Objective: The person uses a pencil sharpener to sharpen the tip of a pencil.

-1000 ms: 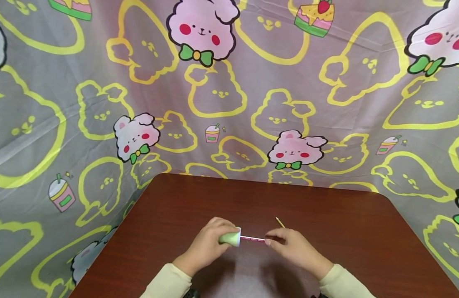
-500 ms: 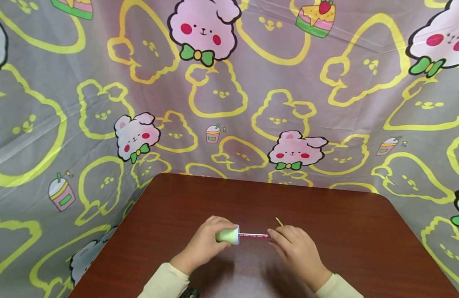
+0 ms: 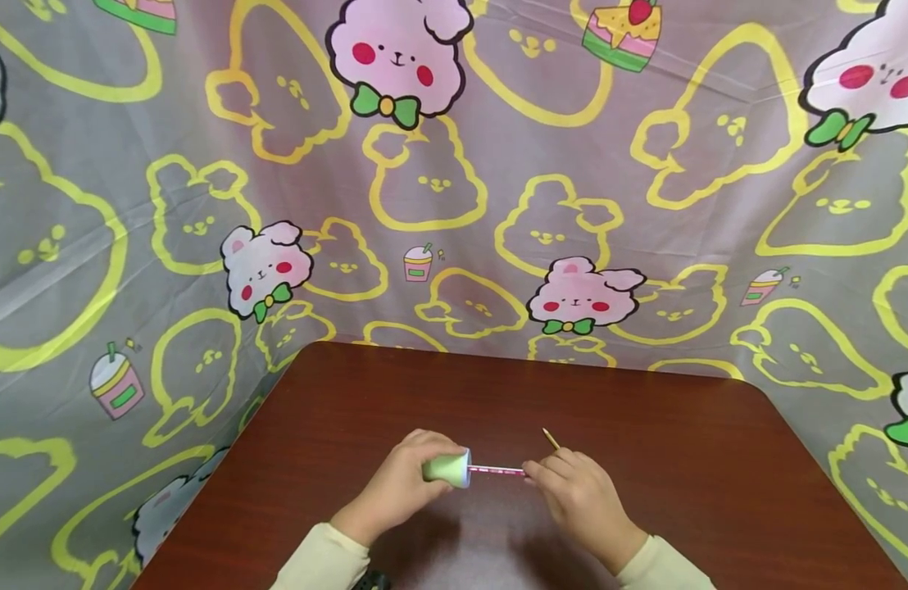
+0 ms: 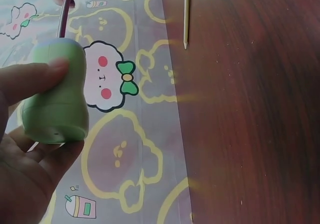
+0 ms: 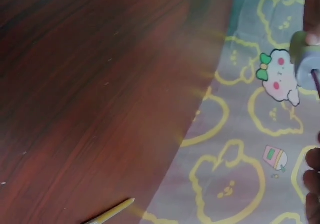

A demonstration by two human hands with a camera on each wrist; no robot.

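Note:
My left hand (image 3: 397,485) grips a green, waisted pencil sharpener (image 3: 443,469), held sideways above the table with its pale blue end facing right. A thin pink-and-white patterned pencil (image 3: 498,470) has one end in that blue end face. Around the pencil's other end, the fingertips of my right hand (image 3: 585,500) pinch. In the left wrist view, the thumb presses across the sharpener (image 4: 62,96), and the pencil (image 4: 63,17) runs from it to the other hand. The right wrist view catches the sharpener's blue face (image 5: 307,68) at its edge.
A yellow pencil (image 3: 551,439) lies on the brown table (image 3: 395,385) just beyond my right hand, its near part hidden by that hand. Cartoon-printed cloth (image 3: 454,246) hangs behind the table and along both sides.
My right hand's fingers have turned over on the pencil end and taken a fresh pinch on it. The left hand and sharpener have shifted slightly left.

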